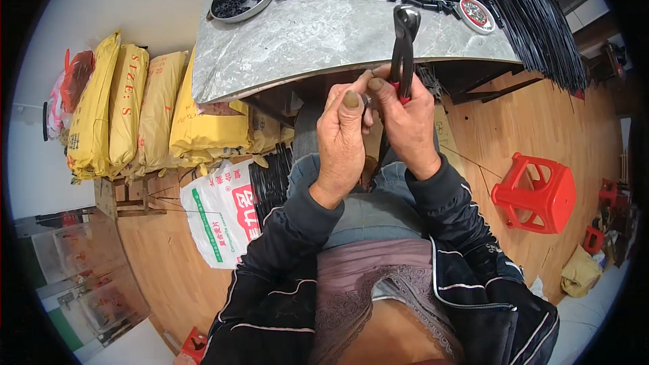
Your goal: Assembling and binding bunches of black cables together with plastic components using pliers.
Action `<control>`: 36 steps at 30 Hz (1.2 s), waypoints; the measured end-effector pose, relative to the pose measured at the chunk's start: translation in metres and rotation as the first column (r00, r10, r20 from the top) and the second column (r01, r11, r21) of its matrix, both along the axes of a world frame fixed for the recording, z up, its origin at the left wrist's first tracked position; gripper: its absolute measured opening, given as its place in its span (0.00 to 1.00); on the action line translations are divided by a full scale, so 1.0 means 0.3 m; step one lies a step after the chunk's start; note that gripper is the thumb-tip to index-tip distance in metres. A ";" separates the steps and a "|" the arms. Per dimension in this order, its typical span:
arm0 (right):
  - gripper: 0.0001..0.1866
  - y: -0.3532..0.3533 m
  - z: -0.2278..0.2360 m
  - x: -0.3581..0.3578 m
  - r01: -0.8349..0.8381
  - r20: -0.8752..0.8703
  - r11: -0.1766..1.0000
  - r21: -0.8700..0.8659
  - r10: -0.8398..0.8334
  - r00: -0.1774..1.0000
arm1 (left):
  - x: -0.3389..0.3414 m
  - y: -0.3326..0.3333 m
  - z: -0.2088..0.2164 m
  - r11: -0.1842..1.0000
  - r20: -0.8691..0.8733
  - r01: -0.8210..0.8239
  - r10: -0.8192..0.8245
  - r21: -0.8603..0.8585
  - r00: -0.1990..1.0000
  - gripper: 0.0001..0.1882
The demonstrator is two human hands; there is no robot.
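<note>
Right hand (407, 116) gripped pliers (404, 40), jaws up; left hand (343, 136) pinched small metal piece (366, 100) — better held steady, close to table (324, 40) edge.

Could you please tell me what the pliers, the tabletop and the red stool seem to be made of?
Pliers: dark metal by their dull sheen, with red grips.
Tabletop: grey-veined, glossy, probably marble or an imitation.
Red stool: looks like moulded plastic, uniformly glossy.
</note>
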State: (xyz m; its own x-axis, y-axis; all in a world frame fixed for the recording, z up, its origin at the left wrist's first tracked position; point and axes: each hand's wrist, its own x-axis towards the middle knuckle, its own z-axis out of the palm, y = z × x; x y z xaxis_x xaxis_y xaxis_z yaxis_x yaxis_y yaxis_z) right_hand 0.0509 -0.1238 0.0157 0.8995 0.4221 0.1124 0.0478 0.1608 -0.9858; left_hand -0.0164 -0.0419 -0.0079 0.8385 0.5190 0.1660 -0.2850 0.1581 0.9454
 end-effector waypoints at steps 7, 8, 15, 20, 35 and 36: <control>0.11 -0.052 -0.009 0.069 -0.282 -0.275 0.953 0.116 0.303 0.912 | 0.006 0.029 0.005 0.996 -0.050 0.071 -0.074 -0.059 0.996 0.31; 0.10 -0.057 0.008 0.056 -0.337 -0.303 0.933 0.124 0.359 0.883 | 0.006 0.029 0.004 0.996 -0.052 0.069 -0.072 -0.060 0.996 0.31; 0.09 -0.051 0.010 0.039 -0.396 -0.298 0.909 0.132 0.418 0.858 | 0.002 0.037 0.002 0.994 -0.044 0.076 -0.079 -0.074 0.996 0.29; 0.08 -0.049 0.008 0.035 -0.384 -0.300 0.913 0.140 0.409 0.862 | 0.004 0.036 0.000 0.992 -0.039 0.087 -0.091 -0.093 0.995 0.29; 0.09 -0.045 0.001 0.027 -0.388 -0.267 0.912 0.134 0.410 0.872 | 0.004 0.030 -0.002 0.994 -0.064 0.067 -0.073 -0.085 0.995 0.28; 0.10 -0.042 0.005 0.012 -0.334 -0.191 0.941 0.048 0.337 0.922 | 0.008 0.024 -0.002 0.997 -0.039 0.035 -0.038 -0.064 0.999 0.28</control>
